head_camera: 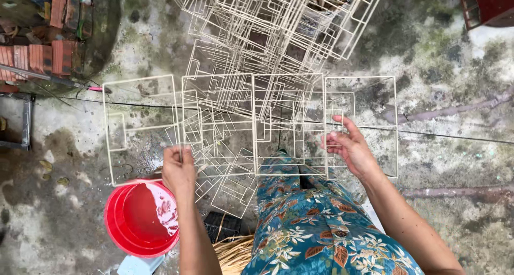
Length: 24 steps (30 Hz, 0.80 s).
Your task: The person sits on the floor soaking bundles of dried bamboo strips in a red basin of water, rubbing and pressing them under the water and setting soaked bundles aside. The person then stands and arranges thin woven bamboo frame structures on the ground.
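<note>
The left hand (pixel 179 168) is closed in a grip around a vertical bar of a long cream wire frame (pixel 251 126), while the right hand (pixel 349 146) is held half open, its fingers pinching another upright of the same frame further along. The frame is made of several square panels joined side by side and is held level in front of the body, above the knees, which are covered by blue floral trousers (pixel 316 227). Beyond it, a heap of similar wire frames (pixel 278 23) is piled on the ground. The ground (pixel 450 55) is seen to be rough, damp concrete, stained with green and dark patches and marked by wet spots. A red bucket (pixel 140 219) with a pale film inside is set just beside the left forearm. Stacked red bricks (pixel 37 44) are found at the upper left corner, and a dark metal frame (pixel 24 122) lies at the left edge. A thin dark wire (pixel 455 136) is stretched across the scene, and a bundle of straw-coloured fibres (pixel 235 253) rests below the knees.
</note>
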Tool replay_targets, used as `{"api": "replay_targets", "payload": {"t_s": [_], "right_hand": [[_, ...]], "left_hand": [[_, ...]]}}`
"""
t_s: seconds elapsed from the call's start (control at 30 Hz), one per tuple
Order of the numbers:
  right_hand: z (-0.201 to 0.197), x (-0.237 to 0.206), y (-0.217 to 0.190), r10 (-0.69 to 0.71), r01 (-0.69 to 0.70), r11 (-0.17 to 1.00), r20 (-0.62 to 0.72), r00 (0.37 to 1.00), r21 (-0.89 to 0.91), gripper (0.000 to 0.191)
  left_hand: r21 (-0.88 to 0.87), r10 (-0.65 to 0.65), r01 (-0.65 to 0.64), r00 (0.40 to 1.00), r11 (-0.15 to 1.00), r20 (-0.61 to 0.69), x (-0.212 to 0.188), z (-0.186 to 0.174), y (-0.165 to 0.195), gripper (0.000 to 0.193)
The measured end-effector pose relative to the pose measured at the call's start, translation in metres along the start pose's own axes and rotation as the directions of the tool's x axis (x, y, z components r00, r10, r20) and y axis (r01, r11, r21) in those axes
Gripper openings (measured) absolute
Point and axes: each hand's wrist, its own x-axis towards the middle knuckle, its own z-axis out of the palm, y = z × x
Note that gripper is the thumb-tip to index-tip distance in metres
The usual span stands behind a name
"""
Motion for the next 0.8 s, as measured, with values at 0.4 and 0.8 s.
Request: {"api": "replay_targets", "payload": {"t_s": [0.4,0.8], "right_hand": [[-0.178,-0.1,0.043,-0.055,0.076,0.995,-0.29,0.955,0.061,0.052],[-0.382,-0.283,0.081,-0.119,0.268,0.951,-0.62,0.776,0.153,0.052]], "left_hand": [[0.051,0.167,-0.185,0.953,0.981,0.254,-0.154,0.068,0.062,0.036],[-0.2,0.334,-0.268,0.717,0.942,0.612,-0.349,0.175,0.135,0.038]]}}
